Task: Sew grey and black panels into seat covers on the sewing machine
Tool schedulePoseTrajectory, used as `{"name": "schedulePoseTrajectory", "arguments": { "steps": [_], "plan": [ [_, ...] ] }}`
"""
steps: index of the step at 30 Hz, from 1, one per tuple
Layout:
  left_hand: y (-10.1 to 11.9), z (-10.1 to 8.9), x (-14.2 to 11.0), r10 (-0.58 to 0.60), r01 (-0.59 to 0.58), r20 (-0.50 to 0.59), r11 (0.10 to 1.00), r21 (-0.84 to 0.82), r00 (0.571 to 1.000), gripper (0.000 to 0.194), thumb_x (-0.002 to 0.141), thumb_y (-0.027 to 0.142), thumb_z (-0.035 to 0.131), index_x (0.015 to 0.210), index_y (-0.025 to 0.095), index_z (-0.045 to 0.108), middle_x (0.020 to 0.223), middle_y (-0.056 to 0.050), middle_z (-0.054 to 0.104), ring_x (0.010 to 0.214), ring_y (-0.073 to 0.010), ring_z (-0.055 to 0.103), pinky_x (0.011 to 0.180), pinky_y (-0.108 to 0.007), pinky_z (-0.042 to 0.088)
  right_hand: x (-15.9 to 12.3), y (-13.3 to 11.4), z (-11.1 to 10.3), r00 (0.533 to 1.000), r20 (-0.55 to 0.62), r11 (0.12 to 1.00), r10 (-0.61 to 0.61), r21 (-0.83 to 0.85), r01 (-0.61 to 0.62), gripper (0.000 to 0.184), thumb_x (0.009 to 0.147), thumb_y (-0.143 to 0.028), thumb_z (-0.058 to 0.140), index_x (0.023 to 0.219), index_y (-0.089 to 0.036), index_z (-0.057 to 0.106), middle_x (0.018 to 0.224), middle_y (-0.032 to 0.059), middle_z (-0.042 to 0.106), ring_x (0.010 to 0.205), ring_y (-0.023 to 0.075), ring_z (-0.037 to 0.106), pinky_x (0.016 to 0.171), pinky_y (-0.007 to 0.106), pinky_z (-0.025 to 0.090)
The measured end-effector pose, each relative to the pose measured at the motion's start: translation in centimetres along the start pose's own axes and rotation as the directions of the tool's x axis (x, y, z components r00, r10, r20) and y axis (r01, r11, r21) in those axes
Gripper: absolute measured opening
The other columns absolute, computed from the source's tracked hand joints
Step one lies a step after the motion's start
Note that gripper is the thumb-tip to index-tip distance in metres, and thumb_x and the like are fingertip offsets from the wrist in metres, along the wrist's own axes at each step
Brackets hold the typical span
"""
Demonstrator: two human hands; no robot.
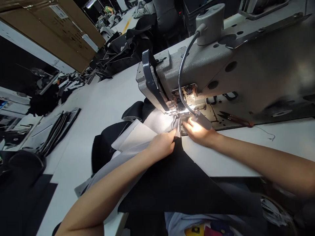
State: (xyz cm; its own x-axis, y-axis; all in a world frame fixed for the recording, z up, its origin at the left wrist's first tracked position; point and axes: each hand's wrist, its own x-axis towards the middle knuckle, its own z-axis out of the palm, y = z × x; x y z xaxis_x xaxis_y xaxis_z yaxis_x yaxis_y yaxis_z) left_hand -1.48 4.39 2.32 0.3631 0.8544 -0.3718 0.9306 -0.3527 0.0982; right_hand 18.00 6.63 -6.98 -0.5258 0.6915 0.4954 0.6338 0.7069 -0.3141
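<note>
Left grip point(162, 145) on fabric point(172, 183) at sewing machine point(211, 64)

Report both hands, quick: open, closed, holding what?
Left hand: closed, pinching the layered fabric.
Right hand: beside the fabric, blurred; open or closed can't be told.

At the centre of the frame, the right hand point(200, 133) is blurred and partly washed out by bright light, so its hold cannot be told. The left hand point(161, 144) hides some of the pale fabric point(135, 136), and its exact grip is unclear. The needle is lost among small parts and glare. The right edge cuts off the sewing machine point(246, 65). At upper left, the cardboard box point(46, 31) is cropped, its print unreadable; at bottom, the shirt point(175, 224) is cut off.
</note>
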Motion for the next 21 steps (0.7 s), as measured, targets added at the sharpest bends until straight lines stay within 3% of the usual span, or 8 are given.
{"name": "schedulePoseTrajectory", "arguments": {
  "steps": [2, 5, 6, 10, 13, 17, 19, 21],
  "plan": [
    [-1.5, -1.1, 0.1, -0.004, -0.011, -0.090, 0.986, -0.167, 0.996, 0.037, 0.086, 0.020, 0.044, 0.118, 0.016, 0.063, 0.103, -0.008, 0.072, 0.093, -0.0243, 0.068, 0.082, -0.033, 0.054, -0.1, -1.1, -0.8, 0.989, 0.044, 0.990, -0.141, -0.019, 0.142, 0.026, 0.094, -0.016, 0.038, 0.093, -0.016, 0.064, 0.089, 0.0090, 0.059, 0.088, 0.0218, 0.052, 0.084, 0.038, 0.041],
    [-2.8, -3.3, 0.3, -0.035, -0.003, -0.180, 0.979, -0.204, 0.983, 0.041, 0.084, 0.021, 0.047, 0.121, 0.016, 0.064, 0.119, -0.006, 0.069, 0.109, -0.0237, 0.064, 0.096, -0.031, 0.050, 2.2, -3.8, -0.4, 0.873, 0.223, 0.898, -0.434, 0.032, 0.438, 0.018, 0.093, -0.021, 0.046, 0.091, -0.016, 0.063, 0.089, 0.0077, 0.061, 0.084, 0.0202, 0.052, 0.075, 0.034, 0.041],
    [-2.8, -3.9, 0.4, -0.029, 0.002, -0.169, 0.987, -0.159, 0.985, 0.042, 0.084, 0.021, 0.048, 0.123, 0.016, 0.063, 0.121, -0.006, 0.068, 0.112, -0.0241, 0.063, 0.098, -0.031, 0.048, 3.5, -4.8, 0.3, 0.849, 0.278, 0.889, -0.449, 0.043, 0.456, 0.017, 0.091, -0.020, 0.047, 0.093, -0.015, 0.063, 0.091, 0.0089, 0.062, 0.085, 0.0210, 0.053, 0.074, 0.034, 0.041],
    [-1.3, -4.6, 0.5, -0.110, 0.113, -0.037, 0.988, 0.106, 0.993, 0.049, 0.086, 0.014, 0.045, 0.133, 0.013, 0.056, 0.120, -0.012, 0.068, 0.113, -0.0284, 0.062, 0.096, -0.036, 0.049, 7.9, -7.4, 3.7, 0.885, 0.355, 0.948, -0.301, 0.008, 0.319, 0.025, 0.088, -0.007, 0.042, 0.094, -0.010, 0.066, 0.091, 0.0125, 0.066, 0.087, 0.0225, 0.057, 0.080, 0.037, 0.043],
    [-0.6, -3.0, 0.1, -0.147, 0.141, 0.034, 0.980, 0.139, 0.989, 0.057, 0.084, 0.011, 0.045, 0.140, 0.012, 0.048, 0.120, -0.016, 0.067, 0.111, -0.0305, 0.064, 0.093, -0.040, 0.051, 7.2, -6.8, 4.3, 0.871, 0.368, 0.941, -0.325, 0.034, 0.336, 0.022, 0.087, -0.009, 0.046, 0.091, -0.012, 0.068, 0.091, 0.0115, 0.067, 0.088, 0.0223, 0.058, 0.084, 0.037, 0.044],
    [-1.6, 0.5, -0.5, -0.044, 0.030, -0.055, 0.973, -0.228, 0.998, 0.056, 0.083, 0.012, 0.041, 0.138, 0.012, 0.052, 0.129, -0.013, 0.063, 0.121, -0.0274, 0.058, 0.103, -0.039, 0.047, 2.9, -3.8, 2.3, 0.883, 0.249, 0.912, -0.398, 0.007, 0.409, 0.026, 0.089, -0.010, 0.045, 0.102, -0.011, 0.067, 0.098, 0.0114, 0.066, 0.094, 0.0220, 0.057, 0.087, 0.036, 0.045],
    [-2.3, 1.8, -0.6, -0.055, -0.017, -0.124, 0.857, -0.515, 0.991, 0.051, 0.084, 0.017, 0.040, 0.133, 0.012, 0.056, 0.125, -0.010, 0.066, 0.120, -0.0260, 0.058, 0.104, -0.039, 0.047, 1.5, -2.2, 1.5, 0.952, 0.128, 0.952, -0.279, -0.095, 0.292, 0.034, 0.091, -0.009, 0.040, 0.113, -0.012, 0.064, 0.097, 0.0111, 0.064, 0.091, 0.0219, 0.056, 0.084, 0.035, 0.044],
    [-2.9, 2.3, -0.5, -0.110, 0.016, -0.075, 0.656, -0.755, 0.991, 0.049, 0.085, 0.023, 0.040, 0.129, 0.012, 0.058, 0.115, -0.008, 0.070, 0.110, -0.0257, 0.064, 0.096, -0.040, 0.053, 1.2, -1.0, 1.2, 0.993, 0.071, 0.982, -0.096, -0.156, 0.106, 0.037, 0.091, -0.011, 0.038, 0.118, -0.014, 0.064, 0.089, 0.0100, 0.062, 0.084, 0.0215, 0.054, 0.078, 0.034, 0.043]
  ]
}}
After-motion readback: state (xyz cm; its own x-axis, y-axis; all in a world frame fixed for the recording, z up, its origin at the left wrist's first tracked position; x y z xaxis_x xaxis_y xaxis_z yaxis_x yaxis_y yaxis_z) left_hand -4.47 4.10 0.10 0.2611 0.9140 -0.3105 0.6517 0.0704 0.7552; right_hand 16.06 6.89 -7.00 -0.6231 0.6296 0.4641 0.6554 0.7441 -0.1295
